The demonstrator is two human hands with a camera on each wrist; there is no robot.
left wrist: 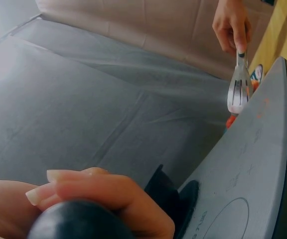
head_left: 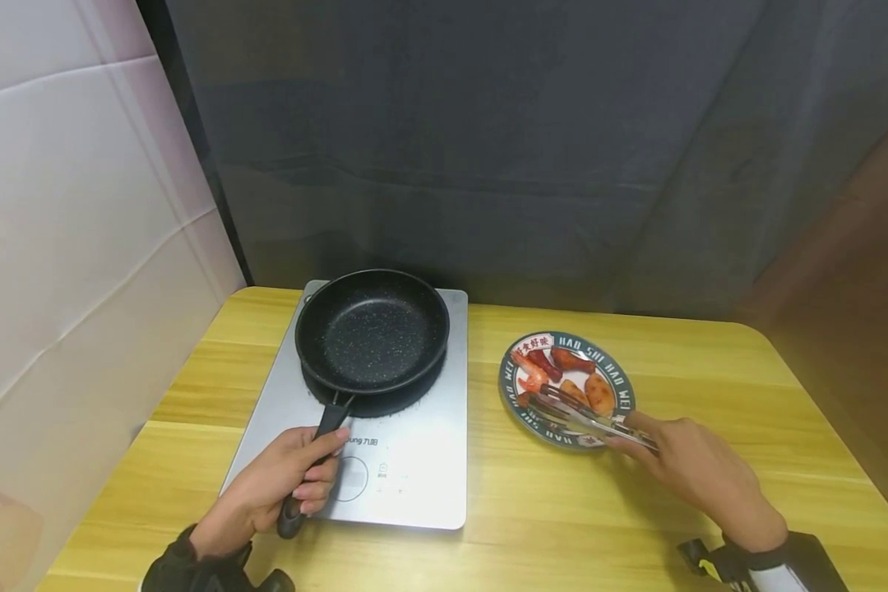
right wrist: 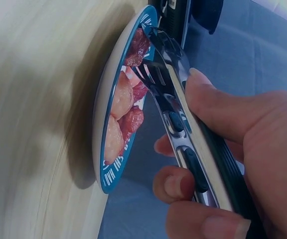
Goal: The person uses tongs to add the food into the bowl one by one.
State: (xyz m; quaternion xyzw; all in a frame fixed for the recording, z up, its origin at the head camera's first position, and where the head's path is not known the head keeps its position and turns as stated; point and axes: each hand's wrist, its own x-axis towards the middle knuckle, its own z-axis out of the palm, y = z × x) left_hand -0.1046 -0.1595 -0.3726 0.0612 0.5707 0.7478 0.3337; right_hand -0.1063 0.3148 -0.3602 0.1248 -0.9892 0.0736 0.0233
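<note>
My left hand (head_left: pixel 292 477) grips the black handle (head_left: pixel 331 418) of a speckled frying pan (head_left: pixel 373 333). The pan is over a silver induction cooktop (head_left: pixel 429 460), and nothing lies in it. With my right hand (head_left: pixel 699 464) I hold metal tongs (head_left: pixel 577 415) with slotted heads. Their tips reach over a green-rimmed plate (head_left: pixel 622 380), around a dark reddish-brown food piece (right wrist: pixel 136 47) near its rim. Also on the plate are a shrimp (head_left: pixel 530 370), a drumstick (head_left: pixel 571 360) and golden-brown pieces (head_left: pixel 599 395).
A yellow wood-grain table (head_left: pixel 548 518) carries the cooktop on the left and the plate to its right. Dark grey cloth (head_left: pixel 474 148) hangs behind the table. A pale panel (head_left: pixel 81 230) stands at the left and a brown one (head_left: pixel 858 288) at the right.
</note>
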